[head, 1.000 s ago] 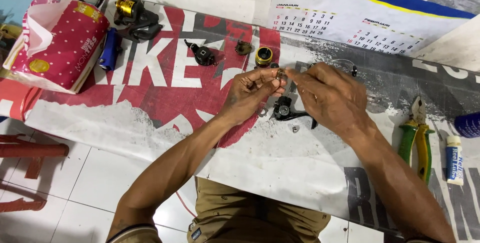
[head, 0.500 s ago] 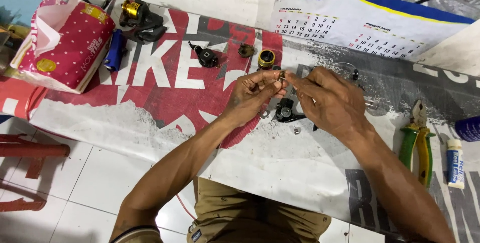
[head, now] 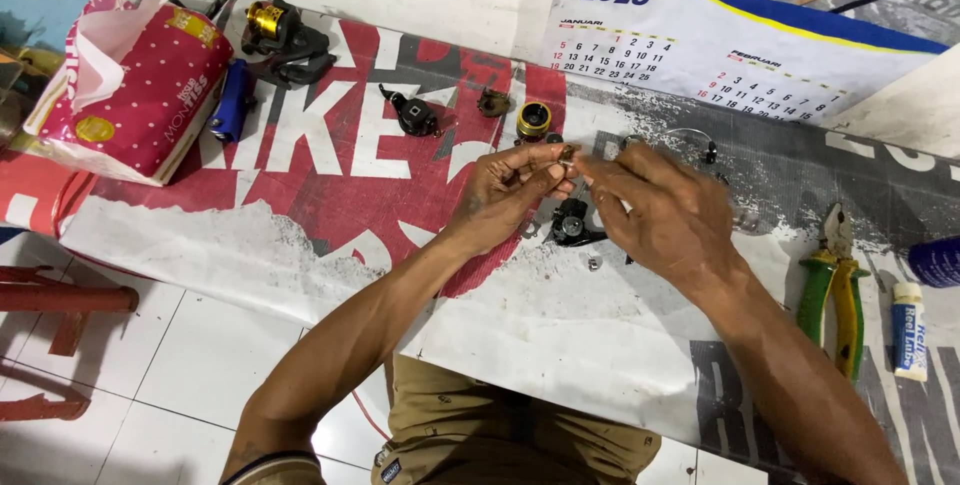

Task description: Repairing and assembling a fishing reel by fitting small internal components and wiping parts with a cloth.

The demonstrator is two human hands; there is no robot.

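My left hand (head: 510, 190) and my right hand (head: 665, 215) meet above the table, fingertips pinched together on a small brass-coloured part (head: 566, 155). Just below them a black fishing-reel body (head: 572, 225) lies on the printed sheet. A small metal screw (head: 594, 264) rests beside it. Further back sit a gold and black spool (head: 533, 121), a small dark part (head: 493, 102) and a black reel piece (head: 414, 115). A thin wire bail (head: 680, 137) lies behind my right hand.
A pink dotted tissue pack (head: 140, 85) sits at the far left, with a blue cylinder (head: 232, 100) and a gold-spooled reel (head: 280, 40) nearby. Green-handled pliers (head: 832, 285), a white lube tube (head: 908, 330) and a dark blue can (head: 938, 261) lie right. A calendar (head: 720, 45) leans behind.
Both hands stay pinched on the small part; they have drifted slightly toward the middle of the view. Nothing on the table has moved.
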